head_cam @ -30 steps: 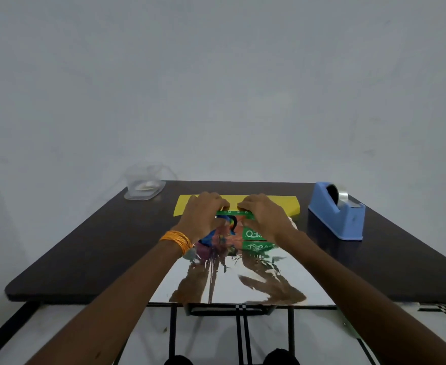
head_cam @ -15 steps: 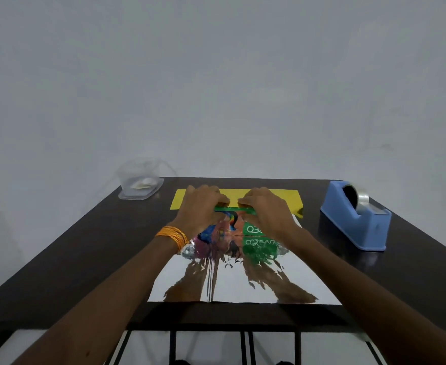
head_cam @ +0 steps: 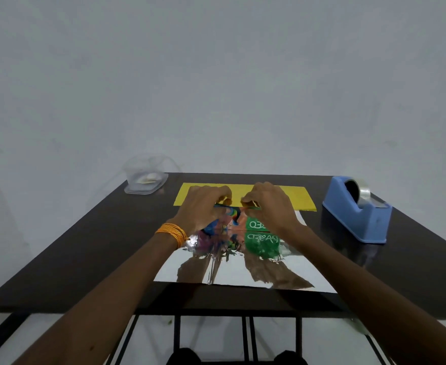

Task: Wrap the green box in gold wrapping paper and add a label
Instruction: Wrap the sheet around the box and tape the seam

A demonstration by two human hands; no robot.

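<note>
The green box (head_cam: 256, 224), printed with bright colours and white letters, stands on the middle of a shiny wrapping sheet (head_cam: 237, 270). The sheet shows a mirror-like side near me and a gold-yellow side (head_cam: 295, 200) beyond the box. My left hand (head_cam: 203, 209), with an orange wrist band, grips the box's left top edge with curled fingers. Over the right top edge my right hand (head_cam: 266, 206) curls the same way. The fingertips of both hands almost meet above the box. Most of the box is hidden behind my hands.
A blue tape dispenser (head_cam: 356, 212) with a clear tape roll stands at the right of the dark table (head_cam: 90, 248). A clear plastic container (head_cam: 145, 177) holding something small and pale sits at the far left corner. The table's front edge lies just past the sheet.
The camera has come closer and tilted, so the table sits lower in view. Both hands stay on the box top, shifted slightly toward the far edge.
</note>
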